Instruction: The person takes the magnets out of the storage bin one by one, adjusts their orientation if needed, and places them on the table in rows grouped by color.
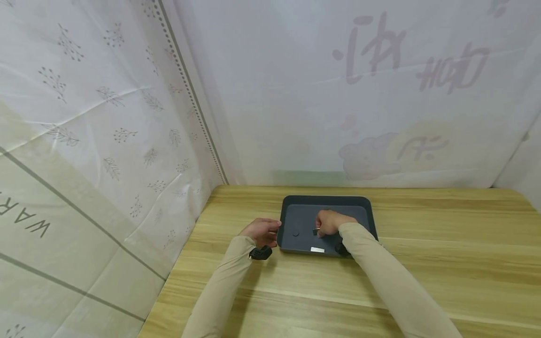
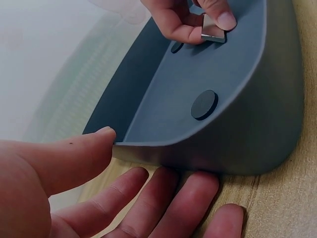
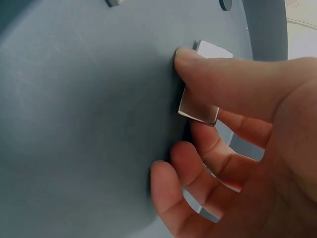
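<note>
A dark grey tray [image 1: 287, 206] lies on a wooden table [image 1: 422, 244]. My left hand [image 1: 265, 231] holds the tray's left rim [image 2: 148, 144], thumb on top and fingers against the outer wall. Inside the tray my right hand [image 1: 325, 227] pinches a small silver metal plate [image 3: 198, 106] between thumb and fingers, its edge close to the tray floor. More silver plates [image 3: 218, 181] show behind its curled fingers. A black disc [image 2: 204, 104] lies on the tray floor near the left wall. Another silver plate [image 1: 317, 249] lies at the tray's near edge.
White printed sheets [image 1: 105, 141] wall the table at the left and back. The wood stretches wide to the right of the tray and towards me. A second dark disc [image 2: 177, 47] lies under the right hand's fingers.
</note>
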Demonstrator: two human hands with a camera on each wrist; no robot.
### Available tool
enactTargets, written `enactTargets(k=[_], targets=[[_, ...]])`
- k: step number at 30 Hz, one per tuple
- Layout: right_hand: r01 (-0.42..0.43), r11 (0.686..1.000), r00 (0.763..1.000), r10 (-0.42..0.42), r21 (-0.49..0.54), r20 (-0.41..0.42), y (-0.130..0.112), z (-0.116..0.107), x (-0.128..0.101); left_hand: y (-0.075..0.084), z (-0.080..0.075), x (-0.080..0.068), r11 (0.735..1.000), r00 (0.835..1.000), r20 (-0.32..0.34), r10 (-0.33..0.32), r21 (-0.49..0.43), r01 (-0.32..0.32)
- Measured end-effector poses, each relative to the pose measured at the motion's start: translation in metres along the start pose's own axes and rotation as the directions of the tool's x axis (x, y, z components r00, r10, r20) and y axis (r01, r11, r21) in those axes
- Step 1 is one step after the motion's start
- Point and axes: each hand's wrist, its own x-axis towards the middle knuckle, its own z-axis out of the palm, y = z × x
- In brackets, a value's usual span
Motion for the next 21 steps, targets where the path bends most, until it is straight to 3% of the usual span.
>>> enactTargets(k=[11, 21], targets=[[0.014, 1.0, 1.0, -0.014, 0.025, 0.018, 0.001, 0.001, 0.002, -0.006, -0.006, 0.005, 1.0, 1.0, 0.016, 0.004, -0.031, -0.004], [0.054, 0.997, 0.999, -0.054, 0.054, -0.005, 0.011, -0.001, -0.002, -0.004, -0.002, 0.007, 0.999, 1.0, 0.02, 0.001, -0.04, 0.0]])
